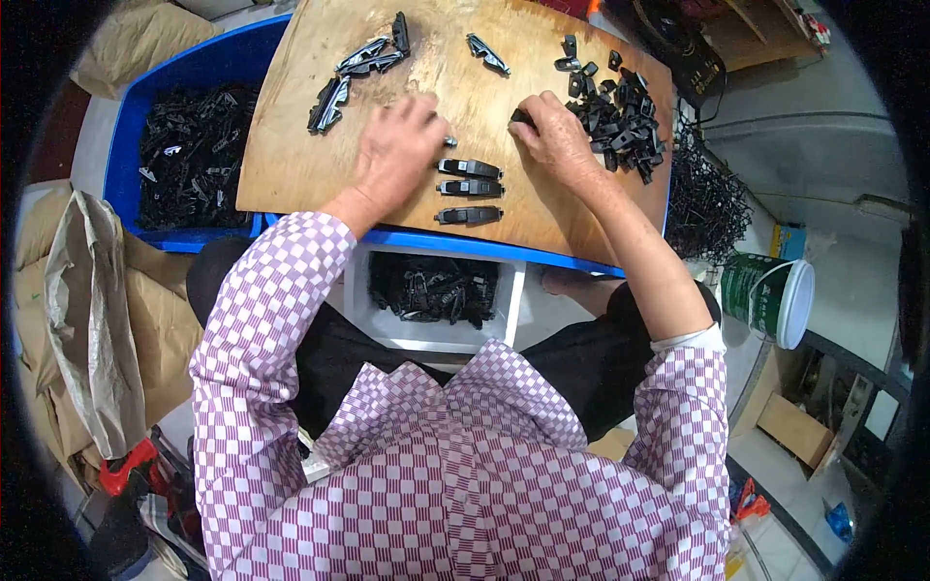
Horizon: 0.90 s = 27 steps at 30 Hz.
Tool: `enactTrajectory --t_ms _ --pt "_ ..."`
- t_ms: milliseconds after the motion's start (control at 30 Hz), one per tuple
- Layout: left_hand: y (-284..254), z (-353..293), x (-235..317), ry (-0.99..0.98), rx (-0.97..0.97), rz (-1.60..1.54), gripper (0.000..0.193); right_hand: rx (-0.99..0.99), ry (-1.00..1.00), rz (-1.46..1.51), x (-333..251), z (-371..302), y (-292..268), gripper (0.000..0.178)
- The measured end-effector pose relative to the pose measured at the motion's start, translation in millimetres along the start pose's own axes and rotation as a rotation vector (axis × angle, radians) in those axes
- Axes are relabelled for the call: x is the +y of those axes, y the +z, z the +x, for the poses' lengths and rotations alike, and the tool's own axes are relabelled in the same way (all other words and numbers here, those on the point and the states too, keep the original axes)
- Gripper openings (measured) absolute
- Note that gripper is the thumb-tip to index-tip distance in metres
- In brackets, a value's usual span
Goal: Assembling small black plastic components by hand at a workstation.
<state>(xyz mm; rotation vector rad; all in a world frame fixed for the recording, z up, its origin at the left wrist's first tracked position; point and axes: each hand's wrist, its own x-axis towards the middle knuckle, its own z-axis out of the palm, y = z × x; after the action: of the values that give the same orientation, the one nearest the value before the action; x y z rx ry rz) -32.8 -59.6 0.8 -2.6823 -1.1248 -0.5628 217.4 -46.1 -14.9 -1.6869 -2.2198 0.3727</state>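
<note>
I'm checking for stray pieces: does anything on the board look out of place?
One long dark part lies alone, slanted, toward the far side of the wooden board, apart from the cluster of similar-looking parts at left and the neat row of three. That makes it look stray. No damage is evident.

1. Hands: two, a left hand and a right hand.
2. Dark pieces between the right hand's fingers: one dark piece visible.
3. Long black parts in the front row: three.
4. Long black part at the far middle: one.
5. Far-left glossy parts: about four, overlapping.
6. Small black pieces on the right: dozens, too piled to count.
7. Bench: one.
8. Blue tub: one.
9. White bin: one.
10. Green bucket: one.
</note>
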Motion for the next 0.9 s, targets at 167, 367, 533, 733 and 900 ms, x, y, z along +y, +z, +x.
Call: enactTrajectory --t_ms 167,367,533,733,900 --pt "-2 11 -35 -0.411 -0.131 -0.232 0.013 -0.041 0.006 0.001 -3 -7 -9 0.021" --pt "-7 12 -60 -0.422 -0.368 -0.328 0.017 -0.151 -0.069 -0.024 -19 -32 -27 0.020" --pt "-6 13 -55 -0.406 -0.416 -0.274 0.015 -0.203 -0.080 -0.030 -15 -47 -21 0.023" --pt "-7 8 -40 -0.174 -0.421 -0.393 0.019 -0.191 -0.053 -0.006 -15 -47 -16 0.025" --pt "-5 15 -46 -0.456 -0.534 -0.936 0.017 -0.194 -0.051 0.003 -19 -46 -17 0.024"
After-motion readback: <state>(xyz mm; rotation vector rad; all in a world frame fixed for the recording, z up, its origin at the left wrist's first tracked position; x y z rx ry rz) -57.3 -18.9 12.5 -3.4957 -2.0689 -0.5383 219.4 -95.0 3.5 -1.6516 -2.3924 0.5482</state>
